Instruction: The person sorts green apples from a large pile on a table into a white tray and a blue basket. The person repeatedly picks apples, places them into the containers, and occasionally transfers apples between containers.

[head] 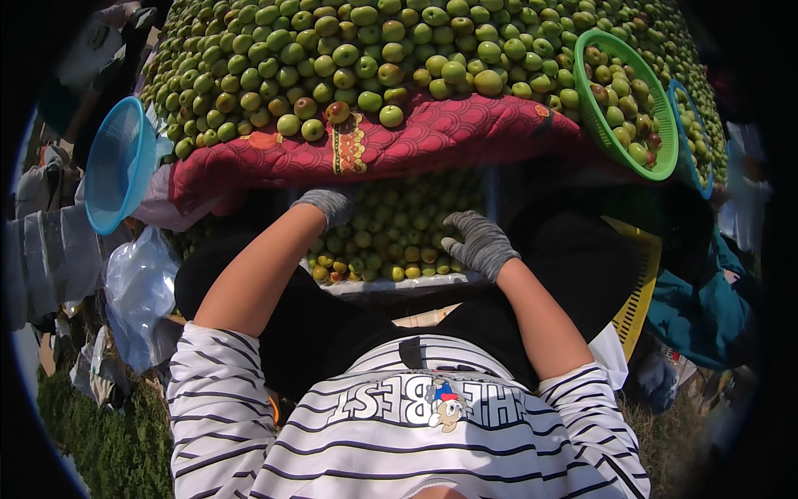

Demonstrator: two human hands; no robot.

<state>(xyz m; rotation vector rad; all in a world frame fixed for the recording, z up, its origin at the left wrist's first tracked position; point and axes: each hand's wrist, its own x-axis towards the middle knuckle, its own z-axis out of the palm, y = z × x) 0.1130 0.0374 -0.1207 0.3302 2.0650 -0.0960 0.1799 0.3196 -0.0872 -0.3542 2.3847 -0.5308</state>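
A box with a pale rim (405, 284) stands between my legs, filled with green jujubes (399, 234), some tinged yellow or reddish. In a grey knit glove, my left hand (329, 204) reaches over the box's left side; its fingers are mostly hidden in the shade. My right hand (479, 242), gloved alike, hovers over or touches the fruit at the right side. Its thumb and fingers are apart, with nothing visible between them. Beyond the box, a red patterned quilt (411, 140) edges a large heap of jujubes (374, 56).
A green plastic basket (667, 118) of jujubes leans on the heap at right, with a blue-rimmed basket (707, 187) behind it. At left is a blue basket (121, 165) above clear plastic bags (140, 293). A yellow crate (639, 293) stands beside my right leg. Another person (93, 47) is at upper left.
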